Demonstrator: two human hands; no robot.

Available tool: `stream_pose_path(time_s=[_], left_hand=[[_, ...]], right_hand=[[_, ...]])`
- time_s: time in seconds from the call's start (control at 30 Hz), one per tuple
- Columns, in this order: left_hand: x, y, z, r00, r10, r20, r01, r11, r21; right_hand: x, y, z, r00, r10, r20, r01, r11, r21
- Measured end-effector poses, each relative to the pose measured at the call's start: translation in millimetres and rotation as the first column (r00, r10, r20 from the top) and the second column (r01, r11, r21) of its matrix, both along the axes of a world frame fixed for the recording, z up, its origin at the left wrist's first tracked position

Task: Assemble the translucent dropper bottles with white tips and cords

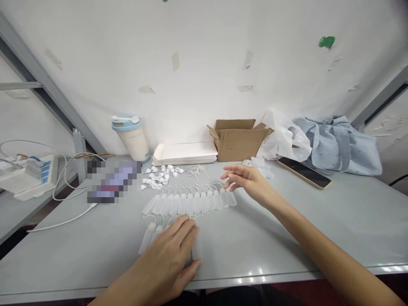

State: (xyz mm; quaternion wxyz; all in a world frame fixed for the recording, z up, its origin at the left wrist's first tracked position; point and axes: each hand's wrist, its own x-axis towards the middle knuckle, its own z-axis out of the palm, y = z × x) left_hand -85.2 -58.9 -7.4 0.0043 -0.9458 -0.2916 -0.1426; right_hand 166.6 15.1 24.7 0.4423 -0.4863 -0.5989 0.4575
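My left hand (pixel 174 255) curves over the front row of small translucent plastic bottles and hides part of it. Between its index fingertip and thumb lies the rightmost bottle (pixel 197 246), gripped end to end. My right hand (pixel 244 182) hovers beside the right end of the back row of bottles (pixel 191 203), fingers apart and nothing in them. Thin white cords loop from the bottle tops. White caps (pixel 156 177) lie scattered behind the rows, with a heap of loose white cords (pixel 197 171) to their right. More clear bottles (pixel 266 168) lie behind my right hand.
Along the wall stand a blue-lidded cup (pixel 134 138), flat white boxes (pixel 186 153), an open cardboard box (pixel 239 142) and a white plastic bag (pixel 282 138). A phone (pixel 306 172) and a blue cloth bag (pixel 341 146) are right. A white cable (pixel 65 225) crosses the table's left side.
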Motion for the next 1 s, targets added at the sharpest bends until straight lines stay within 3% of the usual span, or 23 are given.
stream_pose_path(time_s=[0.2, 0.27, 0.33, 0.4, 0.47, 0.57, 0.7, 0.87, 1.0], left_hand=[[-6, -1, 1.2, 0.999, 0.025, -0.025, -0.027, 0.997, -0.067], [-7, 2, 6.4, 1.0, 0.022, 0.003, -0.022, 0.997, -0.074], [-8, 11, 12.3, 0.998, 0.023, 0.058, -0.018, 0.997, -0.071], [-6, 29, 17.0, 0.992, 0.045, 0.116, -0.037, 0.997, -0.064], [-3, 57, 18.9, 0.982, 0.102, 0.157, -0.094, 0.994, -0.057], [5, 105, 16.8, 0.965, 0.234, 0.12, -0.225, 0.971, -0.081], [20, 156, 11.2, 0.948, 0.294, 0.122, -0.286, 0.955, -0.079], [42, 179, 5.5, 0.96, 0.249, 0.13, -0.241, 0.967, -0.077], [49, 184, 7.1, 0.969, 0.204, 0.143, -0.19, 0.976, -0.106]], right_hand=[[2, 1, -0.3, 0.995, -0.04, 0.09, 0.039, 0.999, 0.022], [6, 5, -3.7, 0.975, -0.076, 0.209, 0.06, 0.995, 0.084], [12, 12, -9.6, 0.898, -0.164, 0.409, 0.085, 0.975, 0.203], [22, 21, -17.1, 0.762, -0.283, 0.583, 0.101, 0.941, 0.324], [33, 31, -24.6, 0.686, -0.339, 0.644, 0.103, 0.922, 0.374], [48, 42, -33.2, 0.575, -0.379, 0.725, 0.075, 0.907, 0.414], [61, 49, -38.1, 0.445, -0.382, 0.81, 0.022, 0.909, 0.417], [65, 51, -41.0, 0.343, -0.388, 0.856, -0.015, 0.909, 0.418], [66, 52, -47.0, 0.321, -0.381, 0.867, -0.026, 0.912, 0.41]])
